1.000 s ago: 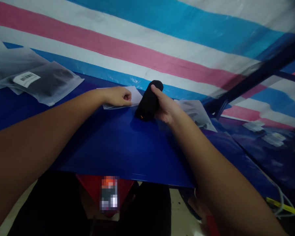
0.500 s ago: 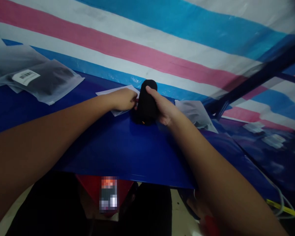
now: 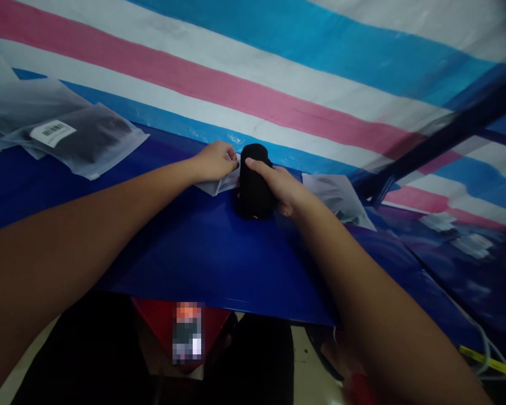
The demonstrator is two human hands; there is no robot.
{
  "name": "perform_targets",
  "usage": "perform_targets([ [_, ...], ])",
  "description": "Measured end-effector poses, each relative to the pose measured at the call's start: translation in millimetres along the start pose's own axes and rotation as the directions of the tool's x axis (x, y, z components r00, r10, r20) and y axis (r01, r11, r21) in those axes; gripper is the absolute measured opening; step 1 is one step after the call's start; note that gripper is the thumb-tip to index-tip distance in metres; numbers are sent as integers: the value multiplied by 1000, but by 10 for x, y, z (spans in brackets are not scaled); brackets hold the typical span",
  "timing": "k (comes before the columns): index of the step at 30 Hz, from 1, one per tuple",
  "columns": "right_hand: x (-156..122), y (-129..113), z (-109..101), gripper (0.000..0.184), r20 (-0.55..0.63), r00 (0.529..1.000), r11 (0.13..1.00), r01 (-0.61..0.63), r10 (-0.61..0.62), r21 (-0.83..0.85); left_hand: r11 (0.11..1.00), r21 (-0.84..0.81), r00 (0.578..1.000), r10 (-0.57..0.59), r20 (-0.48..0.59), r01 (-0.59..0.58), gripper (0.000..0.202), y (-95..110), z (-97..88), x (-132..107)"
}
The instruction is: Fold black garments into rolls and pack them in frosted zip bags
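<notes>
My right hand (image 3: 281, 187) is wrapped round a black folded bundle (image 3: 255, 183), soft-looking, with a small orange mark at its near end. The thumb lies across its top, and what the bundle is exactly does not show. Just left of it, my left hand (image 3: 217, 161) is closed in a pinch on the edge of a whitish plastic bag (image 3: 226, 183). Part of that bag is hidden behind the hand and the bundle. Both hands are over the far side of the blue table (image 3: 219, 259).
Frosted zip bags (image 3: 96, 140) with dark contents, one bearing a barcode label (image 3: 53, 133), lie at the left. Another frosted bag (image 3: 337, 197) is right of my hands. Striped sheeting (image 3: 236, 84) rises behind the table. A red stool-like surface (image 3: 156, 320) shows below.
My left hand has lifted slightly and the whitish bag's edge has shifted with it. The black bundle, in my right hand, has moved a little right and nearer to me.
</notes>
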State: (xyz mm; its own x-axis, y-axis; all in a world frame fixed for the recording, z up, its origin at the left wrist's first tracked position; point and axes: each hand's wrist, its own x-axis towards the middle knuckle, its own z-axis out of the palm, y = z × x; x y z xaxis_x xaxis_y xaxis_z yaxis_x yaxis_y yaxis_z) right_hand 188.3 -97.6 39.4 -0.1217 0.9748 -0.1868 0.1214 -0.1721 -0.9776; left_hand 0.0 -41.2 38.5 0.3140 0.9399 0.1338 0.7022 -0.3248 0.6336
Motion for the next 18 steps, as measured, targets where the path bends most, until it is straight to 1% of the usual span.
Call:
perform_targets([
  [3, -51, -39, 18, 45, 49, 999, 999, 24, -22, -39, 999, -47, 998, -3, -58, 0, 22, 12, -4, 4],
  [6, -90, -73, 23, 42, 73, 997, 998, 41, -38, -46, 997, -72, 991, -14, -134, 5, 21, 8, -21, 19],
  [10, -90, -76, -2, 47, 117, 992, 998, 53, -48, -41, 996, -83, 978, 8, -210, -26, 20, 51, -88, -4],
  [12, -78, -71, -21, 51, 133, 990, 998, 58, -53, -31, 996, -59, 968, 51, -247, -68, 21, 102, -117, -42],
  [15, -65, -71, -44, 53, 129, 991, 999, 28, -22, -47, 985, -25, 942, 156, -297, -171, 23, 200, -117, -119],
  [16, -63, -72, -48, 52, 123, 992, 998, 28, -21, -54, 976, -20, 934, 200, -298, -215, 23, 234, -104, -144],
  [18, -59, -72, -52, 49, 114, 992, 996, 64, -57, -55, 954, -6, 918, 285, -274, -298, 22, 296, -65, -188],
])
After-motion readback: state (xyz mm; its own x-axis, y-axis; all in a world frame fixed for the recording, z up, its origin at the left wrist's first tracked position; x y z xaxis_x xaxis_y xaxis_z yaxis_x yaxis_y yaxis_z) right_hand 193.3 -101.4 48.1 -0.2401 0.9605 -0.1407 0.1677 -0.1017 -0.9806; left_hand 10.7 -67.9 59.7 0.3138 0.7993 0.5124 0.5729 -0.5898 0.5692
